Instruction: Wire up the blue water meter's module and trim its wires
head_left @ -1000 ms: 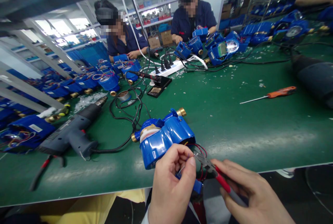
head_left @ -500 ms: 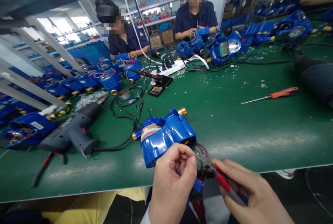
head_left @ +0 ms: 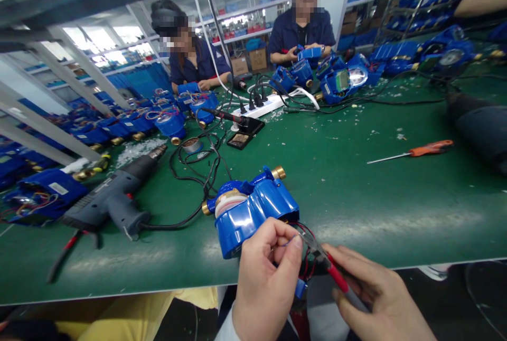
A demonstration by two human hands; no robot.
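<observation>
A blue water meter [head_left: 250,210] with brass ends lies at the near edge of the green table [head_left: 376,193]. Red and black wires [head_left: 308,230] trail from its near side. My left hand [head_left: 266,283] is closed, pinching a thin wire just below the meter. My right hand [head_left: 380,299] is wrapped round red-handled pliers [head_left: 327,262], whose jaws meet the wires beside my left thumb.
A grey heat gun [head_left: 111,198] and black cables lie to the left. A soldering iron stand [head_left: 241,132] and power strip [head_left: 259,106] sit mid-table. An orange screwdriver [head_left: 420,150] lies to the right. Several blue meters line the far side, where two people work.
Both hands and the meter stay almost in place; the view has tilted down a little and my left thumb has shifted slightly on the wire.
</observation>
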